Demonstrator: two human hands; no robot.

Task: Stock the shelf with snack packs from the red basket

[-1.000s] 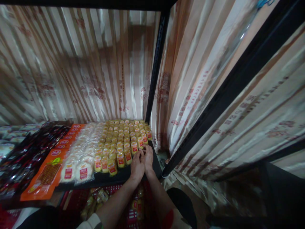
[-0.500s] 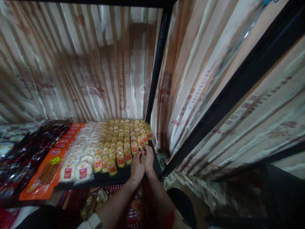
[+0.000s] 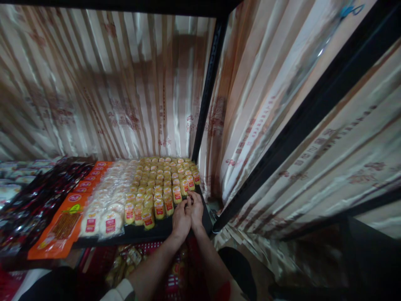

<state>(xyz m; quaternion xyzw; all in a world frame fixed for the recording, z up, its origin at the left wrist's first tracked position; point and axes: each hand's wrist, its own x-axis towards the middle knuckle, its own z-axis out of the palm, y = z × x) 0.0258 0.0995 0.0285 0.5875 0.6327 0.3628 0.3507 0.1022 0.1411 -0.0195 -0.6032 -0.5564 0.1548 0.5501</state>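
Head view finds the left hand [image 3: 181, 219] and the right hand [image 3: 197, 210] drawn together at the front of the yellow packs [image 3: 148, 218], backs of the hands upward, fingers [image 3: 195, 196] bent loosely inward with little gap showing between the two hands. Whether anything is pinched there is hidden, so no hold can be made out.

The closest yellow packs stand just beyond the fingertips and to their left; contact with them is too unclear to judge. Each front pack has its long axis roughly upright, leaning back slightly, and its red label [image 3: 159, 210] points toward the camera. The rows run away from the fingers toward the curtain [image 3: 138, 108], probably set this tight so that neighbours prop one another and the labels face front. Bare shelf [image 3: 206, 218] lies just right of the fingers; the hands likely sit low and close together to meet the row ends from the front.

Farther left of the fingers, round white packs [image 3: 110, 223] fill their own columns; past those, orange packs [image 3: 53, 244] overlap, apparently so that each top shows. Lower than the fingers and nearer the camera, a red crate [image 3: 153, 247] holds more yellow packs.
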